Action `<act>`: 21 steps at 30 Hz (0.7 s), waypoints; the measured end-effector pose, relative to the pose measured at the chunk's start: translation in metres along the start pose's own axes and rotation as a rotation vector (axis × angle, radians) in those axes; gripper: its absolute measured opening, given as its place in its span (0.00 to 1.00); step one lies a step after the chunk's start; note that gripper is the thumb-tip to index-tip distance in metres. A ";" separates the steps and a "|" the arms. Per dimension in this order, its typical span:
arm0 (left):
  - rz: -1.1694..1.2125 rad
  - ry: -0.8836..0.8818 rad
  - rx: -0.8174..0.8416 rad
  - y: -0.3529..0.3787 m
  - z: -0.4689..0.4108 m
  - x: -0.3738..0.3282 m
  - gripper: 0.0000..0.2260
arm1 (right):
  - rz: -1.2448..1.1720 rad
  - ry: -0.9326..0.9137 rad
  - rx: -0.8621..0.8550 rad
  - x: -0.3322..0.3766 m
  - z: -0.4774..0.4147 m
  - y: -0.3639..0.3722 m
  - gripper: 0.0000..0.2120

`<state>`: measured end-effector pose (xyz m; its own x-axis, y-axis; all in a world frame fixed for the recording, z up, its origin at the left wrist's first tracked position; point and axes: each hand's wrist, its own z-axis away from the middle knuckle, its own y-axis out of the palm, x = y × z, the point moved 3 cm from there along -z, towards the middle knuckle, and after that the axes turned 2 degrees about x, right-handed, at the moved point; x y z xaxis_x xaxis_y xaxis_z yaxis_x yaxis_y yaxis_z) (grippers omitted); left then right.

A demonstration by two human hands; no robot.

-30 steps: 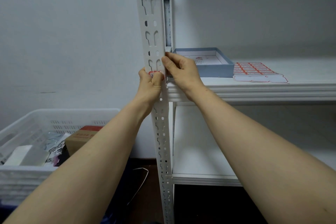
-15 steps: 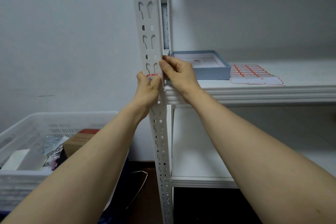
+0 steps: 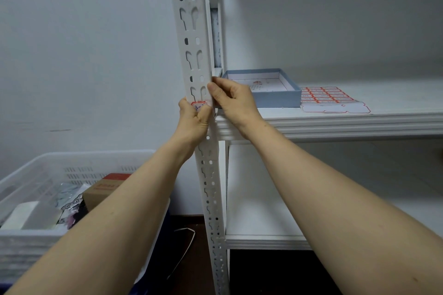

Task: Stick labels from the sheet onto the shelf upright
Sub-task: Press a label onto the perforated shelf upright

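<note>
A white perforated shelf upright point(image 3: 191, 38) runs top to bottom through the middle. A small red-bordered label point(image 3: 198, 105) with blue writing lies on its front face at the level of the upper shelf. My left hand point(image 3: 193, 119) curls around the upright's left side, thumb pressing on the label. My right hand point(image 3: 233, 100) grips the upright's right edge, its thumb at the label's right end. The label sheet point(image 3: 332, 99) with red-bordered stickers lies flat on the upper shelf, to the right.
A shallow blue box point(image 3: 271, 93) sits on the upper shelf point(image 3: 335, 124) between the upright and the sheet. A white plastic crate point(image 3: 43, 170) with a cardboard box and packets stands lower left. A lower shelf board point(image 3: 263, 239) sits below.
Both hands stay on the label at the upright; fingers shifted only slightly while pressing. The view tilted a little.
</note>
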<state>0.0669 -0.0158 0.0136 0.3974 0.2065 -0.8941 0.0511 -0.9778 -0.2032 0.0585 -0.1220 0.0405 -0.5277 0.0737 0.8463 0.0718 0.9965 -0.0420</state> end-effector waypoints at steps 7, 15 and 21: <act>0.000 -0.014 0.032 -0.002 0.003 0.002 0.16 | -0.002 0.003 0.002 0.000 -0.001 0.001 0.14; 0.202 -0.038 0.028 -0.014 0.007 -0.005 0.20 | 0.034 0.000 -0.001 0.007 0.006 0.002 0.17; 0.231 0.117 -0.038 -0.018 -0.002 -0.023 0.13 | 0.405 -0.259 -0.300 0.001 0.049 -0.009 0.10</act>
<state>0.0584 -0.0032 0.0384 0.5060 -0.0260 -0.8622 -0.0199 -0.9996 0.0184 0.0165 -0.1292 0.0155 -0.5960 0.4923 0.6344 0.5292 0.8350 -0.1507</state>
